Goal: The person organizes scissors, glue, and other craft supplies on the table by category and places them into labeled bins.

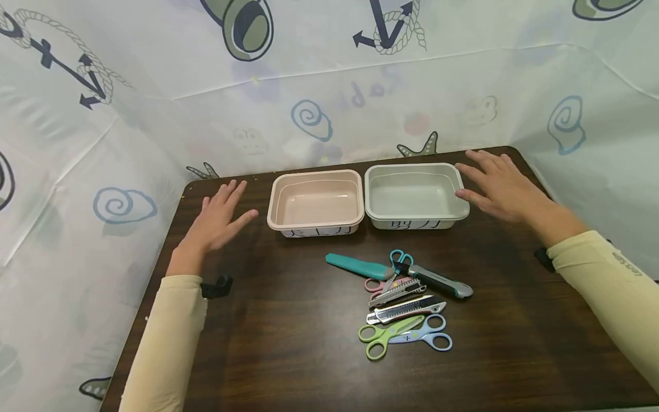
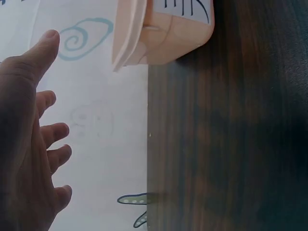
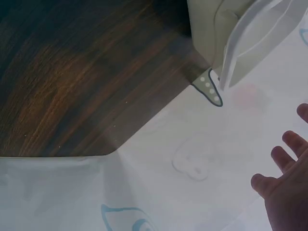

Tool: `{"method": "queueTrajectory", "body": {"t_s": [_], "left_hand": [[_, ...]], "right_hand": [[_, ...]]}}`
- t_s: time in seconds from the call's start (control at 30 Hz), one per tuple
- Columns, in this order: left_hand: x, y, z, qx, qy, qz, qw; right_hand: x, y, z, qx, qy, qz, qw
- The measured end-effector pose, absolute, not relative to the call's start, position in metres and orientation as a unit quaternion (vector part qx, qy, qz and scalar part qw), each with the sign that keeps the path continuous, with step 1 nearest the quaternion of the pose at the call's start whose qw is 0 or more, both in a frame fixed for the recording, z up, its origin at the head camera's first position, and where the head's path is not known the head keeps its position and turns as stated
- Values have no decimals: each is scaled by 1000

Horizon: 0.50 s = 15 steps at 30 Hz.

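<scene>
My left hand (image 1: 218, 220) is held with fingers spread, a short way left of a pink plastic bin (image 1: 316, 224). Its fingers show straight in the left wrist view, with nothing in them. On the other side my right hand (image 1: 496, 189) has its fingers extended, fingertips right at the right rim of a grey-green bin (image 1: 417, 217). Both bins look bare inside and stand side by side. In front of them lies a pile of cutting tools: a teal sheathed tool (image 1: 357, 266), green scissors (image 1: 378, 337), light blue scissors (image 1: 428, 335) and a white box cutter (image 1: 407, 309).
Also in the pile are a grey-and-black utility knife (image 1: 443, 283), a silver box cutter (image 1: 399, 292), pink scissors (image 1: 373, 284) and turquoise scissors (image 1: 401, 258). The dark wooden table (image 1: 278, 343) ends against a white printed sheet (image 1: 231, 126) at the back and sides.
</scene>
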<state>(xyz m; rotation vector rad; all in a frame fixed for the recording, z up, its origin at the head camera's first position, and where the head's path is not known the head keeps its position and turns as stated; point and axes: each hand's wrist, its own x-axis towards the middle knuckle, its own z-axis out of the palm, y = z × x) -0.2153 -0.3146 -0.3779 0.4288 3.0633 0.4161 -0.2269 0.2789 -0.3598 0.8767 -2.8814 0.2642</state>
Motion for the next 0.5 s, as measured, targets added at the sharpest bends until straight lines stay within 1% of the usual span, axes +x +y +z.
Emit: {"method": "queueTrajectory", "body": {"t_s": [0.13, 0.27, 0.5], "left_hand": [[-215, -313, -386, 143, 979, 143, 10], [-213, -310, -395, 141, 978, 154, 26], [-210, -303, -412, 121, 975, 182, 46]], "right_hand": [[-221, 276, -362, 286, -953, 85, 57], [-213, 273, -367, 282, -954, 84, 52], [-191, 261, -379, 323, -937, 116, 67]]}}
